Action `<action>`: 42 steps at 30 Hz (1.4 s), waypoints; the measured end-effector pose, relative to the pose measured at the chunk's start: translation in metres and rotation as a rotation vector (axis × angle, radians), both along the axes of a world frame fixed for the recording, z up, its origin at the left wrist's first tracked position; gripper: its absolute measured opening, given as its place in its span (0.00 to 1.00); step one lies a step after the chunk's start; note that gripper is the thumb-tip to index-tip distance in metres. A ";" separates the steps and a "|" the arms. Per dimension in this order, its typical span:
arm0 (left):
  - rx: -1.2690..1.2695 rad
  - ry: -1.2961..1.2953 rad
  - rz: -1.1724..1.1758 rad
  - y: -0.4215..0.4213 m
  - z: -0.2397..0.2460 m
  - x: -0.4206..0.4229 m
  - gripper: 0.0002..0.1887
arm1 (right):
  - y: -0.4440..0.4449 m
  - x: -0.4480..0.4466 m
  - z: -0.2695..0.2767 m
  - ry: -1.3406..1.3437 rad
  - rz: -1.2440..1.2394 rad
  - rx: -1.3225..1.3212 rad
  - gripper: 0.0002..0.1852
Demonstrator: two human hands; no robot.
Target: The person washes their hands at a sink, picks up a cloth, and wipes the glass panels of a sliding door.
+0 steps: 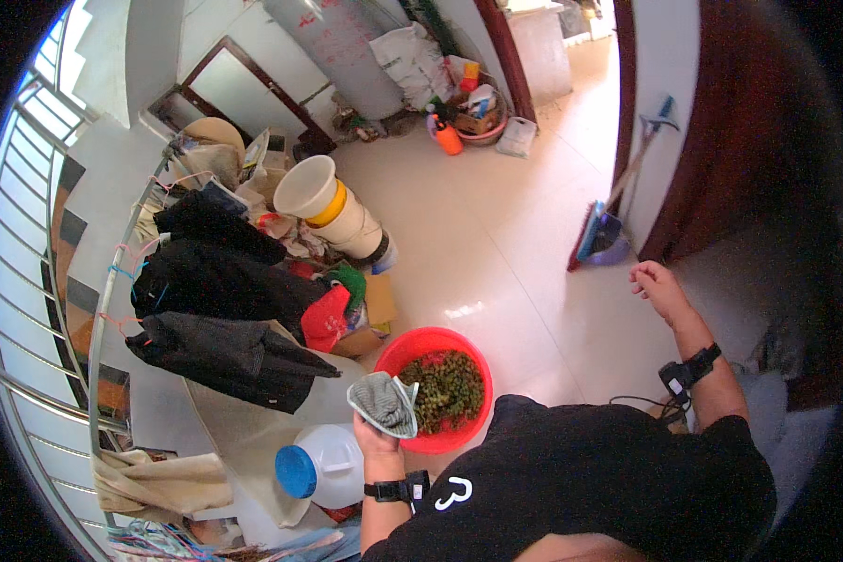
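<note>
My left hand (377,441) is raised at the lower middle, closed on a grey striped cloth (383,405) with a pale edging. Just beyond the cloth, a red plastic basin (487,393) stands on the floor and holds a heap of small green-brown plant pieces (442,386). Off to the right, my right hand (657,284) is held out above the floor with its fingers curled; nothing shows in it. Both wrists wear black straps with small devices.
A white plastic drum (337,467) with a blue lid stands left of me. Dark clothes (232,281) hang from a metal rail, near stacked buckets (323,204). A broom (586,235) and dustpan (610,242) lean by the doorway. An orange spray bottle (448,138) stands at the back.
</note>
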State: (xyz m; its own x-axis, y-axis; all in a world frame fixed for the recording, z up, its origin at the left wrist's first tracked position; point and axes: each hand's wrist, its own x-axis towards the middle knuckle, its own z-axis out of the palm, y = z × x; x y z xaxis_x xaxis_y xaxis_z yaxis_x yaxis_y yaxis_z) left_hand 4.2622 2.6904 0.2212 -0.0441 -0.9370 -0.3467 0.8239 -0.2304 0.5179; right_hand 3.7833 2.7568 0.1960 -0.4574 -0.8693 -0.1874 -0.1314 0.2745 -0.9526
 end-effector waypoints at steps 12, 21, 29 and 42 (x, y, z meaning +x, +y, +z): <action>0.032 0.050 -0.162 -0.276 0.011 -0.090 0.20 | -0.205 -0.060 0.023 0.117 -0.007 0.048 0.10; 0.049 -0.029 -0.475 -0.452 0.025 -0.256 0.19 | -0.306 -0.172 0.063 0.064 -0.143 0.044 0.10; 0.047 -0.062 -0.553 -0.557 0.016 -0.376 0.19 | -0.428 -0.284 0.065 0.091 -0.126 0.031 0.12; -0.102 -0.140 -0.857 -0.754 0.042 -0.581 0.21 | -0.600 -0.443 0.067 0.115 -0.139 0.052 0.12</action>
State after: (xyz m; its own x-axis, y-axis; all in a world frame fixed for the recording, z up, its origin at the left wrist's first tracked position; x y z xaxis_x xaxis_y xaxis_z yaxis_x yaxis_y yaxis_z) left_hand 3.6808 1.9359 0.2634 -0.7109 -0.6276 -0.3174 0.3158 -0.6881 0.6533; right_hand 3.3407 2.1573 0.2630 -0.5938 -0.7864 -0.1700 -0.1963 0.3465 -0.9173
